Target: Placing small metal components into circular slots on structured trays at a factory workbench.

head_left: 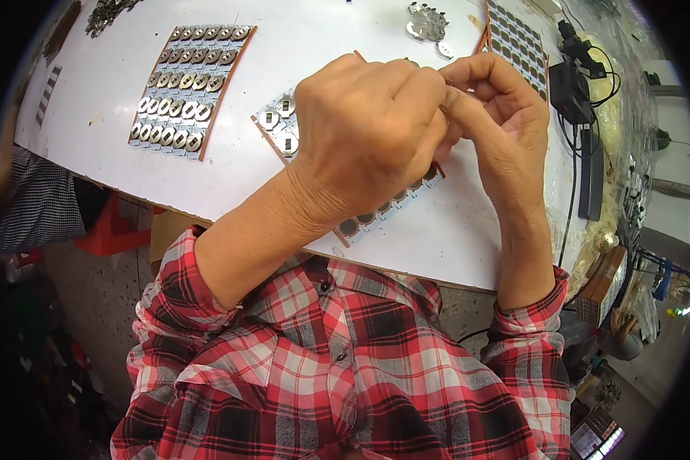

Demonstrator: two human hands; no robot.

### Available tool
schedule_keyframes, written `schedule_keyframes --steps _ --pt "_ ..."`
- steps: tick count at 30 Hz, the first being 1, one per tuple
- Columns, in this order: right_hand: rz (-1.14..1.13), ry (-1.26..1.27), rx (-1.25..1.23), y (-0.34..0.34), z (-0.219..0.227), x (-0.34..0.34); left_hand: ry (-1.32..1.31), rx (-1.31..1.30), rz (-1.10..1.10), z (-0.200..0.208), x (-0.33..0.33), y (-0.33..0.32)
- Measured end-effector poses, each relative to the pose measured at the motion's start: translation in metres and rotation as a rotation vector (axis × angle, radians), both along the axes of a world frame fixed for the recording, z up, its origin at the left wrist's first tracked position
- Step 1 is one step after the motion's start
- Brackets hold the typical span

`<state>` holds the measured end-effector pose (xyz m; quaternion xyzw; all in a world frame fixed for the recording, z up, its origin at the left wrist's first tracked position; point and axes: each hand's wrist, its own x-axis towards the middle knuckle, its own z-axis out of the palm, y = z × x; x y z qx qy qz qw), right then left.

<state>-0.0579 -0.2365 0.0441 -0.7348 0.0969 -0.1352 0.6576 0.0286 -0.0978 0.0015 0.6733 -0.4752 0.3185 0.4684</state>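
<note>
My left hand (372,126) is closed, its knuckles turned up, over a circuit board panel (398,201) that lies slanted on the table. Beside it, my right hand (506,123) pinches with thumb and forefinger, the other fingers curled. The fingertips of both hands meet; what they hold is hidden or too small to make out. Silver round battery holders (286,143) sit on the panel's left part, while dark round pads show along its near right side. My hands cover the panel's middle.
Another panel (178,103) with rows of silver holders lies at the left. At the far right are panels with dark pads (517,46). Loose metal pieces (427,21) lie at the back, and a dark pile (107,14) far left. A black adapter (571,92) and cables line the right edge.
</note>
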Motion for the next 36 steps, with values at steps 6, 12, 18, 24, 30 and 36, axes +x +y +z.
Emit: schedule_keyframes --steps 6,12,18,24,30,36 --pt "0.034 -0.132 0.001 -0.006 -0.004 -0.001 0.264 0.038 0.014 0.009 -0.009 0.005" --pt "0.049 -0.141 -0.089 -0.007 -0.005 -0.003 0.299 0.046 -0.056 0.007 -0.004 0.009" --pt "0.096 -0.14 -0.049 -0.009 -0.006 -0.002 0.325 0.047 -0.101 0.008 -0.007 0.011" --pt "0.063 -0.057 -0.005 -0.002 -0.002 -0.001 0.399 0.037 -0.107 0.004 -0.011 0.01" --pt "0.084 0.066 0.19 -0.003 -0.002 0.0 0.171 0.109 -0.042 0.001 -0.007 0.009" --pt "0.022 -0.048 0.198 -0.003 -0.008 0.0 0.743 0.044 -0.119 0.02 -0.019 0.012"
